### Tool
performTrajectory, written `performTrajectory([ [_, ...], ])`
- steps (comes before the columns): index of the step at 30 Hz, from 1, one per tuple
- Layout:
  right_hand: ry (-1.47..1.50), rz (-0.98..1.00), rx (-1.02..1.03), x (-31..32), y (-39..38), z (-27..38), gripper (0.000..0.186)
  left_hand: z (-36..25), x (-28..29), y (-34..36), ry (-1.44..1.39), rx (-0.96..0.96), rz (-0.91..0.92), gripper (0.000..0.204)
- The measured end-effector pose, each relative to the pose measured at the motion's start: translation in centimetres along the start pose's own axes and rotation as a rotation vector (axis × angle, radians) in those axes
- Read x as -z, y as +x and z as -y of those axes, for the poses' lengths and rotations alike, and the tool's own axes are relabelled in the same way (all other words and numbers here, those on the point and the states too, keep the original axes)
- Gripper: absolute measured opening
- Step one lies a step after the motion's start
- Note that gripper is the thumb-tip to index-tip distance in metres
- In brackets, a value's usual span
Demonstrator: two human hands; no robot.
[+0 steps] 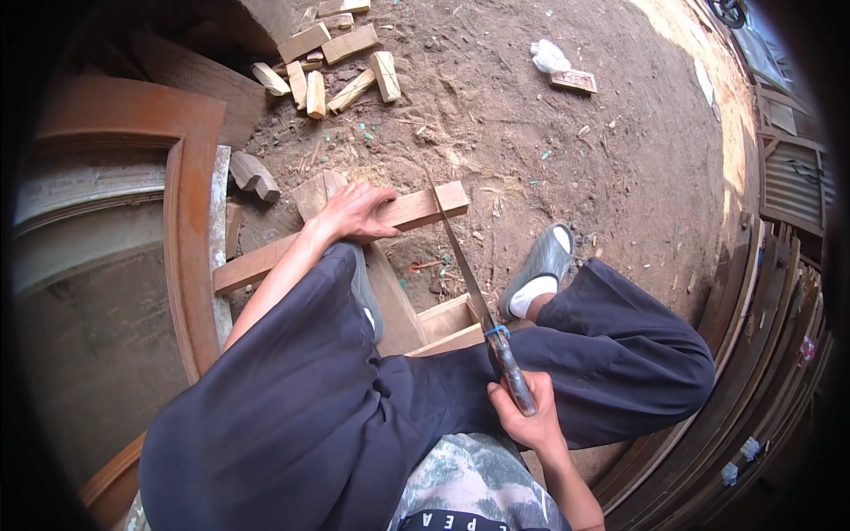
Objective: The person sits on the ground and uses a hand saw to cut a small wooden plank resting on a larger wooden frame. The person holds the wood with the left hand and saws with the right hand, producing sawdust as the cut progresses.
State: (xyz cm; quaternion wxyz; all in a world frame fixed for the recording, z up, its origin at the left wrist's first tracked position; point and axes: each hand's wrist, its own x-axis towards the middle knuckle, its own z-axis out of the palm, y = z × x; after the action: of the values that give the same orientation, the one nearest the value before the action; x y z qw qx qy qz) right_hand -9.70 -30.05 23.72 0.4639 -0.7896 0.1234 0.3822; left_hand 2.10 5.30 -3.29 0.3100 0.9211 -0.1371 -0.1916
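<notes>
A squared wooden beam lies at a slant in front of my knees, its pale cut end to the right. My left hand grips it from above, fingers over the far side and thumb on the near side. My right hand is closed around the dark, blue-bound handle of a handsaw. The narrow blade points away from me and crosses the beam a short way in from its right end. Whether the teeth sit inside a cut is too fine to make out. Under the beam runs a wooden support board.
Several short wood offcuts are heaped on the dirt at the far left. A brown wooden frame leans at my left. Long dark planks are stacked on the right. A white plastic bag lies farther off.
</notes>
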Motion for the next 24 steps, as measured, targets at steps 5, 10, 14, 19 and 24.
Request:
performTrajectory([
  [5,-0.023,-0.007,-0.012,1.0,-3.1,0.4,0.036,-0.4,0.3,-0.7,0.003,0.023,-0.015,0.069],
  [10,-0.023,-0.015,-0.035,0.0,-1.1,0.8,0.036,-1.2,1.5,-0.2,-0.056,0.054,0.041,0.07],
  [14,-0.064,-0.005,-0.014,0.9,-3.6,0.9,0.037,-1.0,1.3,-0.7,-0.043,0.062,0.016,0.071],
  [19,-0.011,-0.009,-0.018,0.7,-1.9,0.3,0.037,-0.6,1.0,-0.3,-0.086,0.039,-0.009,0.069],
  [24,-0.062,0.014,0.013,1.0,-3.9,1.1,0.038,-1.2,2.0,-0.5,-0.093,0.057,0.021,0.066],
])
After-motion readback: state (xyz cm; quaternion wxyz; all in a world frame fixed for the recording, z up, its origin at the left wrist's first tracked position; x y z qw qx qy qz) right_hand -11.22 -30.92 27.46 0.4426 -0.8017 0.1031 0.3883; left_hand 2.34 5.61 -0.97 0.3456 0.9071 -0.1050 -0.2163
